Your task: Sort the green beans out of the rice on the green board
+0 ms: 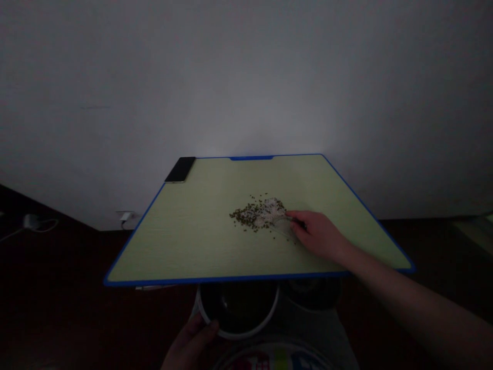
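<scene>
A loose pile of green beans and white rice-like grains (258,213) lies spread on a pale wood-patterned tabletop. My right hand (316,234) is closed at the pile's right side, around a thin utensil that looks like a spoon (295,219); its far end reaches the grains and is hard to make out in the dim light. Below the table's near edge, my left hand (194,339) grips the left rim of a white-rimmed bowl (265,325), thumb on top. The bowl's dark inside is too dim to read.
The small table (185,257) has a blue edge and stands against a grey wall (246,77). A dark phone (181,169) lies at its far left corner. Another dark round vessel (316,293) sits right of the bowl. A plugged-in charger (125,217) is on the wall at left.
</scene>
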Action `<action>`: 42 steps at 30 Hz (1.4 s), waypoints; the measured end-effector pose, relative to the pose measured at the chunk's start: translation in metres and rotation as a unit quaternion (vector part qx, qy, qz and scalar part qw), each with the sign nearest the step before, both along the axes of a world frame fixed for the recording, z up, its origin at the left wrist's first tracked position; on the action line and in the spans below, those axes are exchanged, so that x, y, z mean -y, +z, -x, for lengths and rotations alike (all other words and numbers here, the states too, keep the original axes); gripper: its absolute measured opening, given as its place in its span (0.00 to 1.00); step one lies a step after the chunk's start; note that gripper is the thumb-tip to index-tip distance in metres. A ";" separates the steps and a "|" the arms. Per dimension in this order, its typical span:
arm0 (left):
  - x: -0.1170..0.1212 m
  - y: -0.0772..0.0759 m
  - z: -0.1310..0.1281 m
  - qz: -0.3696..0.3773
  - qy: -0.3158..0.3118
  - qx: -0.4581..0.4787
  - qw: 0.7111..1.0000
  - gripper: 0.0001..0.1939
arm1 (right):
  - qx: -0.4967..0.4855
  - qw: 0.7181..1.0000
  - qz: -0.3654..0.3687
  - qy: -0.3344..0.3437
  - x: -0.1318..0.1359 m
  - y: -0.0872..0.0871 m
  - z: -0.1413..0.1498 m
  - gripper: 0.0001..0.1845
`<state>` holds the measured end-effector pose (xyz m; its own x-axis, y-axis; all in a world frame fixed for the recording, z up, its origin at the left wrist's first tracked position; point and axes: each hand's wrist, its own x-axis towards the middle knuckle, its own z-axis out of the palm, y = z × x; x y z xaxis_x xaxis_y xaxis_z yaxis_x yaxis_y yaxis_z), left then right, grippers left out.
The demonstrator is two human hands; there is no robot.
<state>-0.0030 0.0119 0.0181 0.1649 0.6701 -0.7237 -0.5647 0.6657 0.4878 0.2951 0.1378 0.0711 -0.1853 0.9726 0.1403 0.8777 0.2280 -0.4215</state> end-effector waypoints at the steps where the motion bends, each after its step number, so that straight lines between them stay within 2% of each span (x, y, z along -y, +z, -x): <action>1: 0.001 -0.001 0.000 0.002 0.001 -0.004 1.000 0.17 | 0.000 1.000 -0.002 0.004 -0.002 0.000 0.001 0.21; 6: 0.001 -0.005 0.004 0.005 -0.002 0.000 1.000 0.16 | 0.011 1.000 0.007 0.014 -0.006 0.001 0.004 0.21; 11: 0.000 -0.005 0.004 0.013 -0.006 -0.017 1.000 0.23 | 0.007 1.000 0.004 0.025 -0.004 0.001 0.005 0.21; 18: -0.001 0.002 0.003 0.010 -0.008 -0.010 1.000 0.17 | 0.000 1.000 0.006 0.025 0.003 0.002 0.011 0.22; 21: 0.000 0.002 0.004 0.010 0.002 -0.005 1.000 0.19 | -0.001 1.000 0.006 0.000 0.010 0.002 0.008 0.22; 27: -0.001 0.002 0.003 -0.005 -0.008 0.036 0.999 0.15 | 0.004 0.998 0.031 -0.061 0.025 0.002 0.001 0.23; 30: -0.002 0.003 0.002 -0.005 -0.012 0.036 0.999 0.15 | 0.017 0.997 0.037 -0.069 0.026 0.002 0.010 0.23; 37: -0.001 -0.001 0.003 -0.020 -0.020 0.045 0.999 0.15 | 0.023 0.999 0.027 -0.040 0.017 0.002 0.045 0.21; 42: -0.001 0.002 0.001 -0.022 -0.010 0.029 0.999 0.15 | 0.002 0.999 0.027 -0.024 0.017 0.001 0.050 0.21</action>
<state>-0.0040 0.0125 0.0205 0.2199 0.6974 -0.6821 -0.5791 0.6560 0.4840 0.2455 0.1210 0.0716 -0.1386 0.9866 0.0859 0.8887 0.1622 -0.4289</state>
